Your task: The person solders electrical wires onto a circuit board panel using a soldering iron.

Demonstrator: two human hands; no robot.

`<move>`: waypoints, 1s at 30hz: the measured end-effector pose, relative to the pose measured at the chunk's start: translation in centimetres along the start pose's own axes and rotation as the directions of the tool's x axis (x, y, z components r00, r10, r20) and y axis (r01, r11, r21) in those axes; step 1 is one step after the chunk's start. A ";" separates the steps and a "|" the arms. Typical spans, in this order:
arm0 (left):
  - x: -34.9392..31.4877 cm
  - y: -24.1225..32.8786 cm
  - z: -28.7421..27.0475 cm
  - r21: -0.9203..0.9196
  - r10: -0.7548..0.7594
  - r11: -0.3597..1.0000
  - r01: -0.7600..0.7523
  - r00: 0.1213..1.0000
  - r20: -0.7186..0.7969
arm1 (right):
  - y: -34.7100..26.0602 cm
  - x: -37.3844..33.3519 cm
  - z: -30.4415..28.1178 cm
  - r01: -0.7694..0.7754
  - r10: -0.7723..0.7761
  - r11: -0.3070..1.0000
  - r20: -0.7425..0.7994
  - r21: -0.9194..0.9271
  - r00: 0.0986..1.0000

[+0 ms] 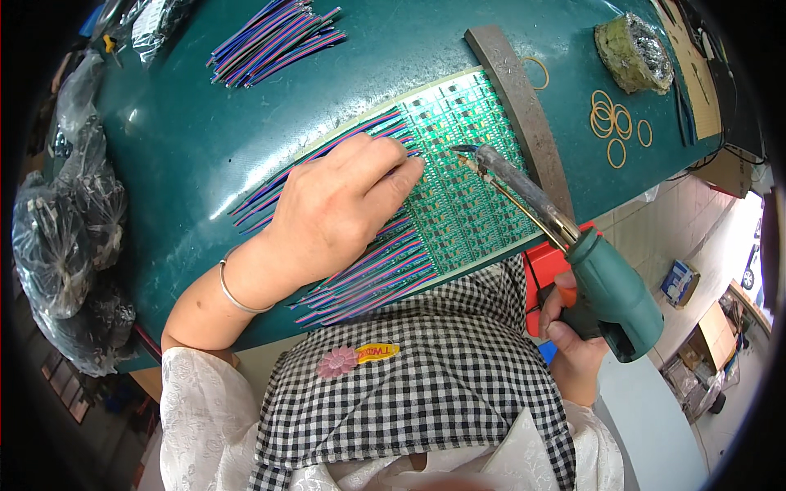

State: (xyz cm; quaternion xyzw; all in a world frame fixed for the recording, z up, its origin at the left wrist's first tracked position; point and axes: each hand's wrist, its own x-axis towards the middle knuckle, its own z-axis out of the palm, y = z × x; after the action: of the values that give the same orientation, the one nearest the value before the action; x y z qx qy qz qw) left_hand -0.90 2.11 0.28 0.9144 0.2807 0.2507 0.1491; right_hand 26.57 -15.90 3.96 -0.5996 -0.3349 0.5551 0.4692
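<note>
My left hand [340, 200] rests over the left edge of a green circuit board panel [471, 200], its thumb and fingers pinched together at the end of a wire there. The fingers partly hide that wire. Striped multicolour wires [368, 282] lie in rows on both sides of this hand, their ends along the panel's edge. In my right hand [573, 344] is a green soldering gun [614, 286], gripped by its handle. Its dark tip points at the panel, just right of my left fingertips; whether it touches cannot be told.
A grey metal bar [524, 114] lies along the panel's right edge. Beyond it are several rubber bands [602, 114] and a foil-lined container [632, 56]. A loose wire bundle [274, 41] lies at the back. Plastic bags [61, 245] crowd the left edge of the green table [172, 155].
</note>
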 end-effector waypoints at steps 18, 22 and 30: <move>0.1 -0.1 0.1 -0.137 -0.106 0.985 0.103 0.994 -0.014 | 0.0 0.1 1.3 0.021 -0.035 0.994 -0.132 -0.104 0.991; 0.2 -0.2 0.3 -0.134 -0.090 0.988 0.080 0.993 -0.073 | 0.0 0.1 1.2 -0.003 -0.011 0.990 -0.097 -0.143 0.995; 0.1 0.0 0.5 -0.081 -0.067 0.995 0.060 0.994 -0.087 | 1.3 0.0 -0.7 0.109 -0.084 0.843 0.071 -0.527 0.994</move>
State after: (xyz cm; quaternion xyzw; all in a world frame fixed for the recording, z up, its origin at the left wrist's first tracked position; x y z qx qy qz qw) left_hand -0.60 2.15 -0.09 0.8864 0.3058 0.2972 0.1800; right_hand 27.11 -16.46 2.70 -0.6755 -0.5150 0.4305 0.3052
